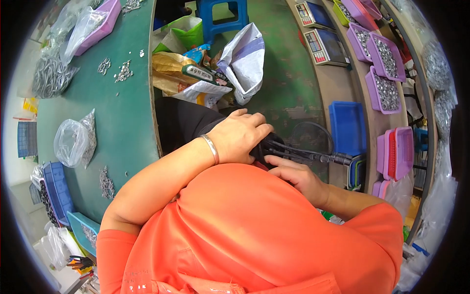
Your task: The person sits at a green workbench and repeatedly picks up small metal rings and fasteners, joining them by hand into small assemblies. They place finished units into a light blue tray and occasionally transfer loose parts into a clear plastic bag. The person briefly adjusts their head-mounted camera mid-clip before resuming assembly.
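Both hands are close together at my lap, in front of the orange shirt. My left hand [239, 137], with a metal bangle at the wrist, curls its fingers over one end of a bundle of black cables [270, 145]. What lies under its palm is hidden. On the other side of the bundle, my right hand [299, 177] comes in with bent fingers, fingertips against dark material by the shirt. Anything in those fingers cannot be made out. The cables run right to a thick black connector [338, 158], and one loops up above it.
At left, a green worktable [132, 103] carries small metal parts [123, 71], a clear bag [73, 142] and a purple basket [100, 27]. Sacks [245, 61] and a blue stool [223, 19] stand ahead. Shelves at right hold scales [325, 46], a blue tray [347, 127] and purple baskets [384, 93].
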Available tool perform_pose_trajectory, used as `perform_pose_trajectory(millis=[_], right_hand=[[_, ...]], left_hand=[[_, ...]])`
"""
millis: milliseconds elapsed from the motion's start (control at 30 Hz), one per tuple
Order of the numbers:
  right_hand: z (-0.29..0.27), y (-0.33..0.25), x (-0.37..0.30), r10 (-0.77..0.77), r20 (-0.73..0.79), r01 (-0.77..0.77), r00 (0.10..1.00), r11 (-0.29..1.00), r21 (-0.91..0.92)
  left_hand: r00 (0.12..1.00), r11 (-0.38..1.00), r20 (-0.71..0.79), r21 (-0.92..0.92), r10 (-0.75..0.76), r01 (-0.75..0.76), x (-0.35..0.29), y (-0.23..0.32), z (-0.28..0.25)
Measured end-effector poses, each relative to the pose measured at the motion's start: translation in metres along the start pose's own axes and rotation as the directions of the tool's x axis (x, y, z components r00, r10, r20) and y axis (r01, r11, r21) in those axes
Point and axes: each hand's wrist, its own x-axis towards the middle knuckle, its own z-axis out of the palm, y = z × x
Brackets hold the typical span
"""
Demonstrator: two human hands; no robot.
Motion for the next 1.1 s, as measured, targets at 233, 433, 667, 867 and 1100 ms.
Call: perform_pose_trajectory(millis=[233, 433, 667, 867, 1100], right_hand=[[0.005, 0.002, -0.005, -0.026, -0.048, 0.029, 0.998, 0.998, 0.052], [0.006, -0.001, -0.003, 0.004, -0.015, -0.003, 1.0, 0.996, 0.091], [0.003, 0.017, -0.002, -0.19, -0.089, 0.189, 0.978, 0.982, -0.026], [-0.037, 0.065, -0.019, 0.501, -0.262, -0.37, 0.825, 0.828, 0.42], [-0.012, 0.068, 0.076, 0.841, 0.281, -0.834, 0.463, 0.305, 0.46]], left_hand=[[0.999, 0.998, -0.012, -0.048, -0.048, 0.048, 0.0, -0.008, -0.002], [0.996, 0.995, -0.086, -0.1, 0.009, -0.018, -0.001, -0.013, 0.0], [0.99, 0.998, -0.132, -0.035, 0.042, -0.047, -0.009, -0.008, 0.002], [0.971, 0.972, -0.198, 0.218, 0.136, -0.091, -0.031, 0.007, 0.015], [0.957, 0.949, -0.246, 0.305, 0.155, -0.076, -0.039, 0.012, 0.031]])
